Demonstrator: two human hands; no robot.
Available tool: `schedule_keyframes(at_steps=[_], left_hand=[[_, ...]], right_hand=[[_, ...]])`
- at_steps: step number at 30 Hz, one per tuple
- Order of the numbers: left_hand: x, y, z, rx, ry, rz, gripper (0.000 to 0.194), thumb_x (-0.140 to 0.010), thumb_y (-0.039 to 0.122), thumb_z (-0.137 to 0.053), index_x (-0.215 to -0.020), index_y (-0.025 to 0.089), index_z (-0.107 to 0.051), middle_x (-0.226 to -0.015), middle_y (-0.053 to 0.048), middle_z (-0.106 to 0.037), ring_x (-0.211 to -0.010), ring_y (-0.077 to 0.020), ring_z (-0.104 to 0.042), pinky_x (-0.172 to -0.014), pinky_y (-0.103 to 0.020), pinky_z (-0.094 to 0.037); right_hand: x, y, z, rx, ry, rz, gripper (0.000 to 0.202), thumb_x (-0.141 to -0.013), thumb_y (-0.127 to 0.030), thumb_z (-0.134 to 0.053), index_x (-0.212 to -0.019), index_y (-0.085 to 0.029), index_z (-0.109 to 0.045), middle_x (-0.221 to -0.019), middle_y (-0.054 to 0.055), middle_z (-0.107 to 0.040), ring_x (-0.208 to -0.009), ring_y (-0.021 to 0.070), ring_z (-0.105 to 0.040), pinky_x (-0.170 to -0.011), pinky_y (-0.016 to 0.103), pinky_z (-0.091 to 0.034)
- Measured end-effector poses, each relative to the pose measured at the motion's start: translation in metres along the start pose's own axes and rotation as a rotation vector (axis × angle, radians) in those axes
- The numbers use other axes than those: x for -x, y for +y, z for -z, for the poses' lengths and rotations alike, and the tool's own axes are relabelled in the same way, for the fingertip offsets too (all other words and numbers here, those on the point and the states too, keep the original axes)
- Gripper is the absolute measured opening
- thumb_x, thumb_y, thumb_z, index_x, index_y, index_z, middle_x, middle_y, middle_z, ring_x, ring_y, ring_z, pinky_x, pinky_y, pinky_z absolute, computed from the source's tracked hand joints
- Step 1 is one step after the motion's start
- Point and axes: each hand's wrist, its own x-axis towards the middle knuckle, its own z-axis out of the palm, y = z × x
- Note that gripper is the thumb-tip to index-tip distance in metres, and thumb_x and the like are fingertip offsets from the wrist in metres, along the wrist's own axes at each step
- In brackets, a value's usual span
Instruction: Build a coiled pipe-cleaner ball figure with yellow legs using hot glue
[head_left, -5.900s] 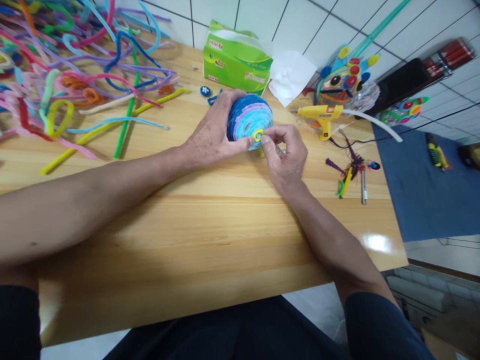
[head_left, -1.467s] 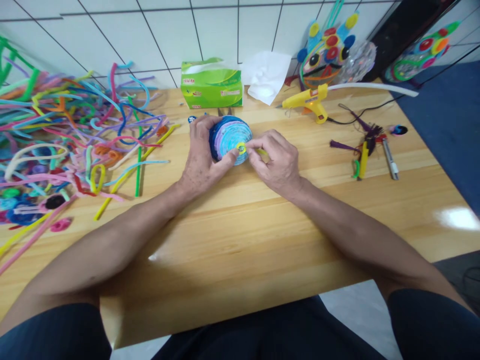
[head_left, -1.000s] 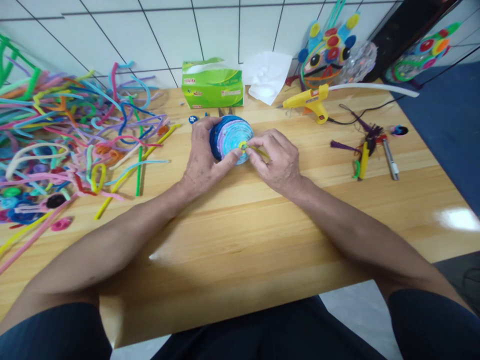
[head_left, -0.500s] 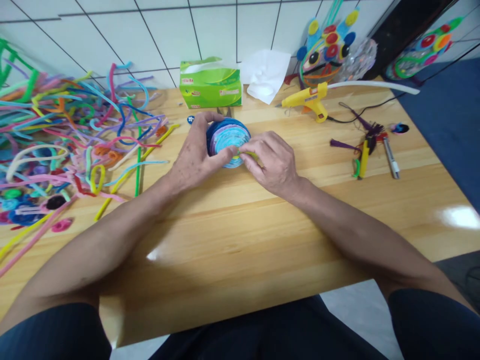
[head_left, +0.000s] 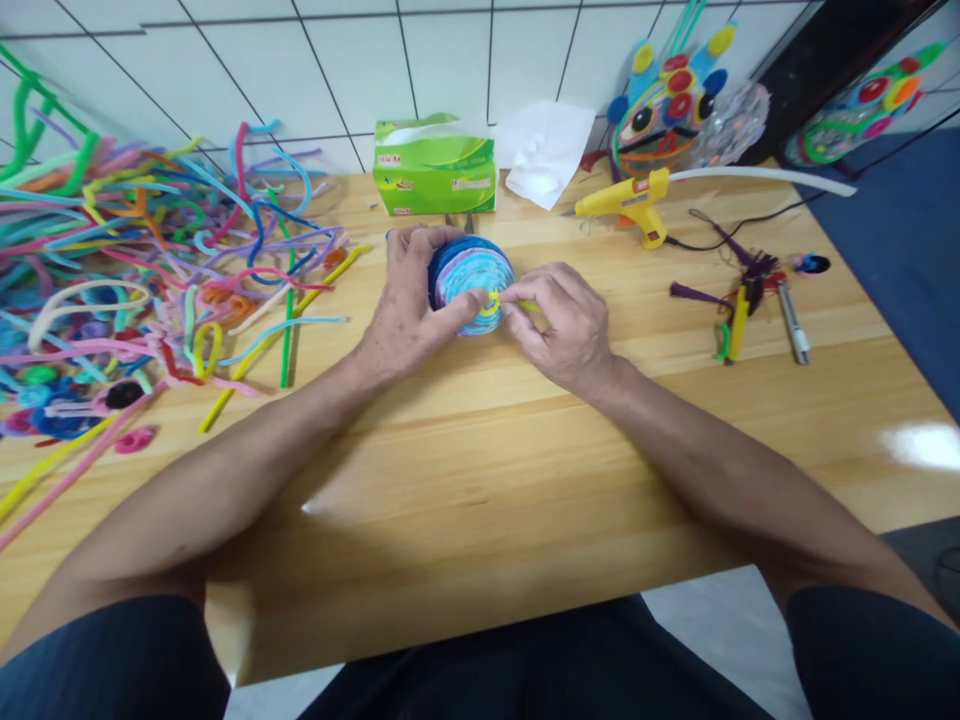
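Observation:
A round piece coiled in bands of blue, purple and light blue [head_left: 466,272] rests on the wooden table before me. My left hand [head_left: 416,300] grips it from the left, with the fingers round its far side and the thumb pressed on its face. On the lower part of that face lies a small curl of yellow pipe cleaner [head_left: 491,303]. Between its thumb and forefinger, my right hand [head_left: 566,320] pinches the yellow pipe cleaner, whose tail shows beside the fingers. Just behind the coiled piece, scissors [head_left: 468,223] are partly hidden.
Many loose pipe cleaners [head_left: 247,270] cover the left side. A green tissue pack [head_left: 435,170] and white paper [head_left: 546,150] stand by the tiled wall. To the right lie a yellow glue gun [head_left: 634,203], its cord, a utility knife [head_left: 739,322] and a pen [head_left: 793,322].
The view has shifted slightly, so everything sits a little further right. More of the yellow curl shows now, as my right fingers have drawn slightly away from my left thumb.

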Motion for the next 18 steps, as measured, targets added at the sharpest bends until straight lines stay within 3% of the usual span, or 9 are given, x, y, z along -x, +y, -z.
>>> schedule_keyframes(at_steps=[9, 18], left_hand=[[0.006, 0.002, -0.009, 0.048, 0.091, 0.041, 0.064, -0.1, 0.083, -0.071, -0.149, 0.045, -0.055, -0.143, -0.007, -0.065, -0.142, -0.0416, -0.059, -0.12, -0.071, -0.055], [0.007, 0.016, -0.009, 0.015, 0.093, 0.105, 0.063, -0.106, 0.083, -0.062, -0.148, 0.037, -0.054, -0.145, -0.007, -0.064, -0.141, -0.0357, -0.059, -0.122, -0.065, -0.052]], right_hand=[[0.0, -0.001, 0.003, -0.016, -0.024, -0.02, 0.012, -0.109, -0.028, -0.065, -0.115, -0.027, -0.075, -0.105, 0.005, -0.083, -0.101, 0.0264, -0.077, -0.093, 0.046, -0.065], [-0.002, -0.003, 0.004, -0.031, 0.014, -0.01, 0.011, -0.109, -0.022, -0.064, -0.108, -0.026, -0.075, -0.097, 0.002, -0.083, -0.093, 0.0227, -0.077, -0.088, 0.039, -0.064]])
